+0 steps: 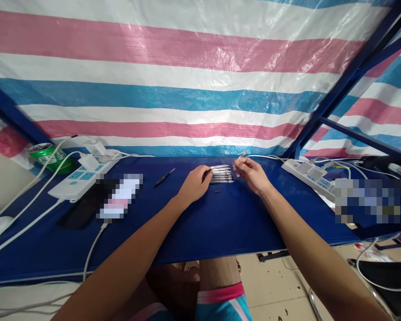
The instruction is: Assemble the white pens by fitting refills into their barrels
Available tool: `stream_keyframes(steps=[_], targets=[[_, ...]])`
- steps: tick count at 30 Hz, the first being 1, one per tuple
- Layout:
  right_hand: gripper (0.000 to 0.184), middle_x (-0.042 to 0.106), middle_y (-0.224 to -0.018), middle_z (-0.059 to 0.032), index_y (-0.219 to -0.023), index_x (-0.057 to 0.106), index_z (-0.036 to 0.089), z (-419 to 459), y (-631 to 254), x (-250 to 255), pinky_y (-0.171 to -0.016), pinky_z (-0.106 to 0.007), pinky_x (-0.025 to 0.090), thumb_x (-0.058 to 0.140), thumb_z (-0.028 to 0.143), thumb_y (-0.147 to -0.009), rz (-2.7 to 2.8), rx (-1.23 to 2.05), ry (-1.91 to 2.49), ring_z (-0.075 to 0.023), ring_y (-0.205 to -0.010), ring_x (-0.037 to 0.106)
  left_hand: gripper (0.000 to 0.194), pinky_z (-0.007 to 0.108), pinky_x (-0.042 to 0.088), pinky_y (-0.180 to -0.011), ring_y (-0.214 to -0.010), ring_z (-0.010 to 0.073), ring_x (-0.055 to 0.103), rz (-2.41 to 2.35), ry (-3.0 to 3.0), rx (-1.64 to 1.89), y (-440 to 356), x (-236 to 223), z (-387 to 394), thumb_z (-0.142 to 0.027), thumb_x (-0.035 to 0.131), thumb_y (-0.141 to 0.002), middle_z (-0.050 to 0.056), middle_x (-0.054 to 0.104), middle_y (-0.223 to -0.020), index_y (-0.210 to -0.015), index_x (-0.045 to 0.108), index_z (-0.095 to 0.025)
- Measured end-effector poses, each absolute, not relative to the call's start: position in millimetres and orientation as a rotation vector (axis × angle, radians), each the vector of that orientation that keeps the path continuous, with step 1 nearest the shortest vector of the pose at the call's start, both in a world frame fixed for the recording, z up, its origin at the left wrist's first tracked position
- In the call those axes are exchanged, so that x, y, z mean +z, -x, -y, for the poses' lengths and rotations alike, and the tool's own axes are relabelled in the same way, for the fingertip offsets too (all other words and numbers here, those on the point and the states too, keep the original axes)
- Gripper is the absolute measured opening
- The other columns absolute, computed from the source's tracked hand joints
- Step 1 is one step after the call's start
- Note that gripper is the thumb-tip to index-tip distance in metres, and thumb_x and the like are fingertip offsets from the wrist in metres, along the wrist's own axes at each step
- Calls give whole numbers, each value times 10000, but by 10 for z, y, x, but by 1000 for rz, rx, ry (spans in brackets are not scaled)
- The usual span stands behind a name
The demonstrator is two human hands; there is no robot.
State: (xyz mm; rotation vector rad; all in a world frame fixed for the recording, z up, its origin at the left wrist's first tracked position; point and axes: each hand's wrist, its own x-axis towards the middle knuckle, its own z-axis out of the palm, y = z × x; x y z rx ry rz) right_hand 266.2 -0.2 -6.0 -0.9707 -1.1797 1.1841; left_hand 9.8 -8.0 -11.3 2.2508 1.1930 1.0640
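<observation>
Several slim clear pens with dark parts (222, 174) lie side by side in a row on the blue table (220, 223). My left hand (195, 183) is closed at their left end, thumb and fingers around the dark ends. To the right of the row, my right hand (252, 174) pinches a slender see-through pen piece (242, 155), tilted up; its lower part is hidden by the fingers. A small black piece (217, 191) rests just in front of the row. Farther left lies a dark pen (164, 177), apart from both hands.
On the left are a lit phone (122, 196) on a cable, a white power strip (83, 178) with plugs, and a green can (51, 158). A second power strip (309, 178) stands at right. A striped sheet (187, 89) hangs behind, between blue metal posts (341, 84).
</observation>
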Motion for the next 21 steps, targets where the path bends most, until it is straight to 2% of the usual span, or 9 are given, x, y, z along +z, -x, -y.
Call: stream_keyframes(steps=[5, 7, 11, 14, 17, 21], targets=[[402, 717, -991, -44, -898, 728, 230, -29, -2711, -66, -598, -269, 491, 953, 516, -729, 1157, 1199, 980, -165, -816, 635, 313, 344, 500, -769, -792, 212, 650, -1160, -2291, 972, -116, -53, 145, -469, 537, -1079, 39, 706, -884, -966, 689, -219], [411, 728, -1010, -46, -944, 742, 231, -30, -2717, -65, -598, -266, 494, 958, 503, -724, 1146, 1215, 971, -161, -809, 638, 359, 347, 494, -792, -823, 218, 664, -1147, -2283, 966, -124, -46, 154, -478, 475, -1108, 40, 723, -913, -986, 697, -224], [490, 741, -1018, -53, -1081, 753, 235, -20, -2706, -64, -578, -253, 482, 963, 479, -711, 1139, 1270, 969, -155, -782, 631, 354, 357, 491, -930, -1023, 238, 696, -1141, -2221, 1004, -130, -46, 146, -398, 387, -1133, 58, 763, -1123, -1150, 697, -228], [550, 722, -938, -50, -1152, 768, 213, -11, -2690, -81, -501, -245, 388, 948, 499, -718, 1159, 1351, 994, -129, -673, 563, 332, 335, 500, -888, -939, 216, 691, -1163, -2119, 989, -128, -47, 145, -365, 380, -1122, 51, 751, -1036, -1118, 675, -213], [546, 659, -806, -16, -1159, 796, 195, 3, -2669, -104, -463, -248, 278, 902, 563, -769, 1247, 1370, 1024, -97, -573, 454, 286, 315, 489, -833, -869, 194, 666, -1151, -2067, 983, -134, -46, 160, -328, 406, -1097, 33, 726, -987, -1100, 667, -211], [517, 559, -643, 35, -1081, 805, 200, 38, -2634, -106, -472, -261, 288, 879, 621, -791, 1434, 1287, 1048, -92, -519, 402, 266, 308, 471, -751, -759, 182, 625, -1139, -2077, 989, -162, -51, 197, -419, 579, -1034, -4, 687, -882, -1203, 644, -224]])
